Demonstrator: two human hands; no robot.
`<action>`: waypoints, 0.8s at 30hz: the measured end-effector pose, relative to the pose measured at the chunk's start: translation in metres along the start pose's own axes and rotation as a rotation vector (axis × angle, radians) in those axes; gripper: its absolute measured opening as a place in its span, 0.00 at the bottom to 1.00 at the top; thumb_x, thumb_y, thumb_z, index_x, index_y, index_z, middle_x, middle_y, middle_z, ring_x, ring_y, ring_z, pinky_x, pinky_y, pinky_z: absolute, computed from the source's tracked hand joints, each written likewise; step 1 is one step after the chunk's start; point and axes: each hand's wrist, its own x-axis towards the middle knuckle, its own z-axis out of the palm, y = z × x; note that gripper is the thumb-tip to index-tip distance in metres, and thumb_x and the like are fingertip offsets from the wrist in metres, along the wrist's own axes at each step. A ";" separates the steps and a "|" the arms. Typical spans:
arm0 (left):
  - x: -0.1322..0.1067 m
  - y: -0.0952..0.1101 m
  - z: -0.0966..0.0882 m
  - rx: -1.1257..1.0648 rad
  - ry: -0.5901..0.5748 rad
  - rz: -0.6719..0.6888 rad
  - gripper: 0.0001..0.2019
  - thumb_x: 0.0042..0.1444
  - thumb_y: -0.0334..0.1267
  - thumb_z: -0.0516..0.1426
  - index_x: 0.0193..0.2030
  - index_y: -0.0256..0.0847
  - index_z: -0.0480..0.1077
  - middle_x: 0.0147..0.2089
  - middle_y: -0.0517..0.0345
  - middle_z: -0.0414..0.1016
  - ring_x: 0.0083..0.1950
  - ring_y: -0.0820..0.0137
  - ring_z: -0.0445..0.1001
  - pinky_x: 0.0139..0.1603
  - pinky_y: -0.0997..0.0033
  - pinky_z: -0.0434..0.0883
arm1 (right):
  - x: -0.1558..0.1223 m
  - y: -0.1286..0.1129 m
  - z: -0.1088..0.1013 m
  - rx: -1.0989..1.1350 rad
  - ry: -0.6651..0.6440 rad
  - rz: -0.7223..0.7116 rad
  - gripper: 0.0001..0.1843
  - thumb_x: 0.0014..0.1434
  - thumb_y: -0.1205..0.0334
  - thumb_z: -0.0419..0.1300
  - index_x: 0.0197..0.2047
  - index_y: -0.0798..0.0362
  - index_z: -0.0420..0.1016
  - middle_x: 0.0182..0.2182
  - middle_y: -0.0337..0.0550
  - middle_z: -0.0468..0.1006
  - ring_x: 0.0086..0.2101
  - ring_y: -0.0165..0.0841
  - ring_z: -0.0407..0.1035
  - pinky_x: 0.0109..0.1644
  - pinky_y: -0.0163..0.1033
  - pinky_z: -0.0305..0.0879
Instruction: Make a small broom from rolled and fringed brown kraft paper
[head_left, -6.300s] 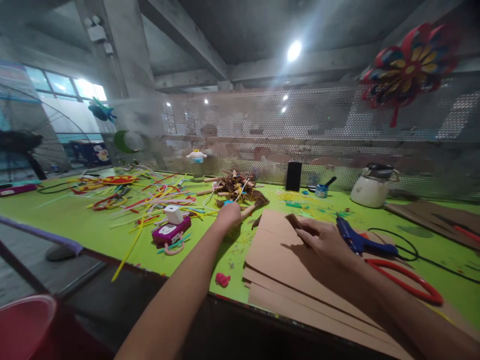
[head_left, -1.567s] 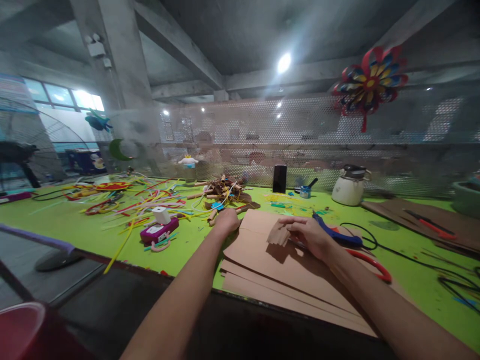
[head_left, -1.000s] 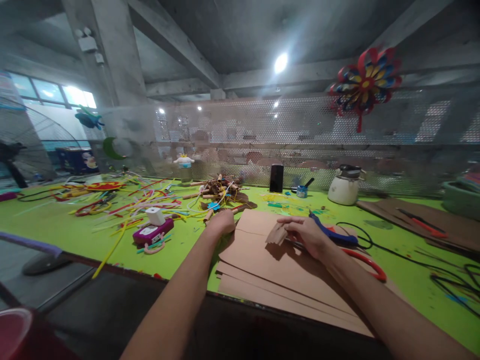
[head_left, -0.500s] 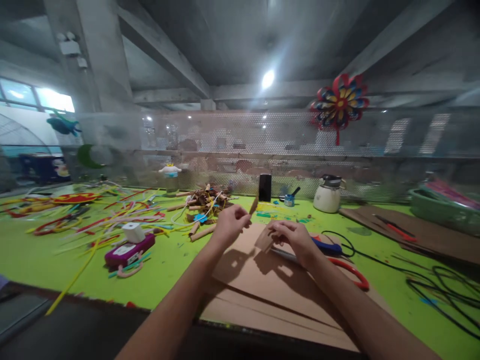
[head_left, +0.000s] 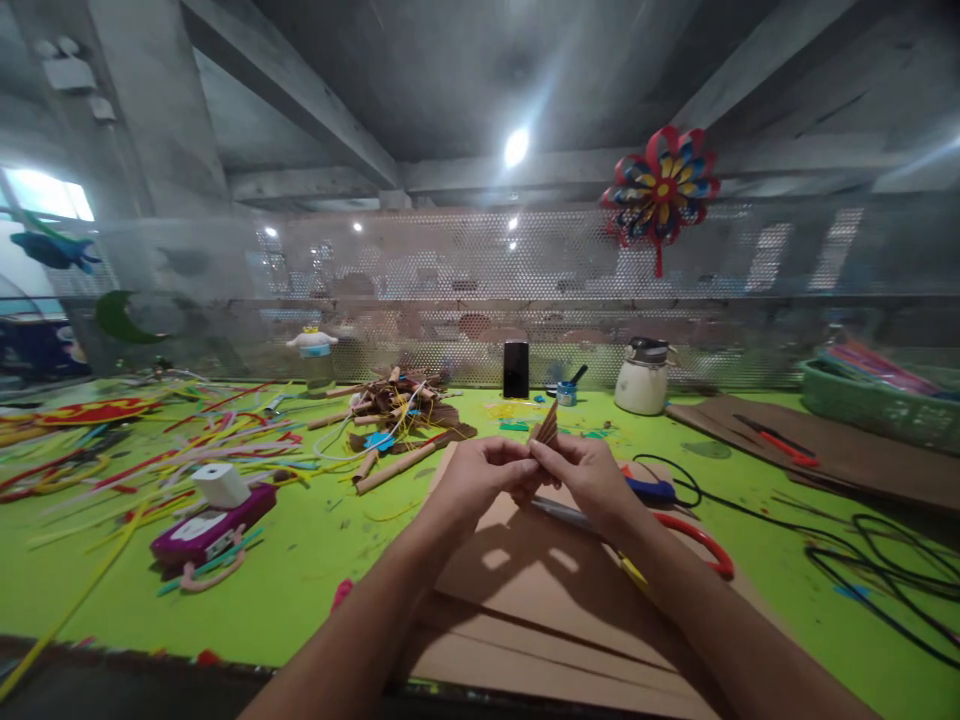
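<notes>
My left hand (head_left: 484,485) and my right hand (head_left: 589,478) meet above the flat cardboard sheets (head_left: 517,585), fingertips pinched together. Between them is a small piece of ribbed brown cardboard (head_left: 550,426), which sticks up past the fingers. Part of it is hidden by the fingers, so I cannot tell whether it is one piece or two. Beneath my right hand and forearm lie a metal blade and a red looped handle (head_left: 705,542), partly covered. A blue tool (head_left: 651,490), apparently with a black cable, rests just beyond the right wrist.
Brown cardboard rolls (head_left: 401,465) are heaped behind my left hand. A purple power strip (head_left: 214,525) and scattered coloured craft stems (head_left: 176,440) lie left. At the back stand a phone (head_left: 516,370) and a white jug (head_left: 642,385). Black cable (head_left: 877,570) coils at right.
My hands were apart, each with a piece of cardboard; now they have come together at the fingertips. The view has turned slightly right.
</notes>
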 end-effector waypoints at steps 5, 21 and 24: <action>-0.003 -0.005 -0.010 -0.083 -0.102 -0.106 0.14 0.44 0.42 0.63 0.32 0.30 0.75 0.31 0.49 0.74 0.30 0.74 0.69 0.32 0.75 0.65 | 0.000 -0.001 0.002 -0.067 -0.049 -0.050 0.16 0.55 0.52 0.55 0.24 0.55 0.71 0.20 0.38 0.69 0.23 0.28 0.60 0.29 0.34 0.56; -0.001 -0.015 -0.011 -0.071 0.137 -0.060 0.14 0.42 0.42 0.63 0.31 0.31 0.75 0.27 0.51 0.74 0.27 0.74 0.70 0.28 0.76 0.63 | 0.000 0.009 0.004 0.124 0.103 0.073 0.12 0.48 0.52 0.61 0.26 0.54 0.76 0.19 0.39 0.70 0.21 0.28 0.58 0.25 0.35 0.55; -0.001 -0.017 -0.011 -0.036 0.157 -0.057 0.13 0.43 0.42 0.63 0.30 0.32 0.75 0.25 0.52 0.73 0.27 0.74 0.69 0.28 0.76 0.62 | 0.001 0.010 0.004 0.168 0.113 0.069 0.13 0.49 0.53 0.61 0.26 0.54 0.76 0.21 0.40 0.71 0.22 0.28 0.59 0.25 0.35 0.54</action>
